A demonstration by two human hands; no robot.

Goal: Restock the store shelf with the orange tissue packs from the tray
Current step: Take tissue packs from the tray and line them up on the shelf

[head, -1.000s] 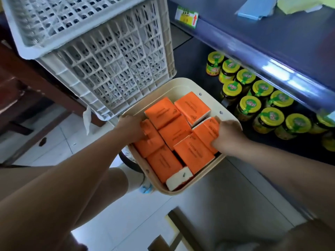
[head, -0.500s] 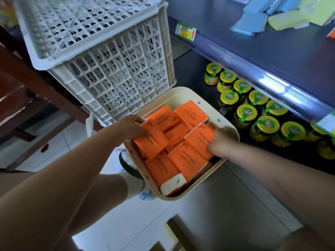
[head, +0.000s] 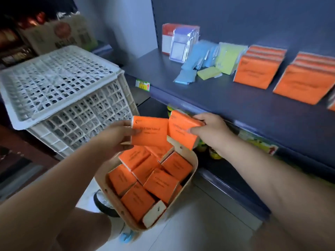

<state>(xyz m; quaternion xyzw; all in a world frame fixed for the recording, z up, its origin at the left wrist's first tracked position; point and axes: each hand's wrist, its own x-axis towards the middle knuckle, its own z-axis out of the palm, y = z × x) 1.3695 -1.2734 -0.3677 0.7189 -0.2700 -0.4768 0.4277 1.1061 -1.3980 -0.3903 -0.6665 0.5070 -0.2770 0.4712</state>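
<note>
A beige tray (head: 193, 161) sits low in front of me, filled with several orange tissue packs (head: 160, 183). My left hand (head: 116, 136) grips one orange pack (head: 149, 133) lifted above the tray. My right hand (head: 211, 129) grips a second orange pack (head: 181, 131) just beside it, near the front edge of the dark blue shelf (head: 226, 104). Two rows of orange packs (head: 255, 69) (head: 304, 84) stand on that shelf at the right.
Two stacked white lattice crates (head: 68, 98) stand at the left, close to the tray. Blue and yellow packs (head: 210, 64) and a red-white box (head: 174, 38) occupy the shelf's back. Jars sit on the lower shelf behind my right hand. My shoe (head: 103, 205) is under the tray.
Each hand has lifted an orange pack out of the tray and raised it toward the shelf edge. My view has tilted up, revealing the shelf top.
</note>
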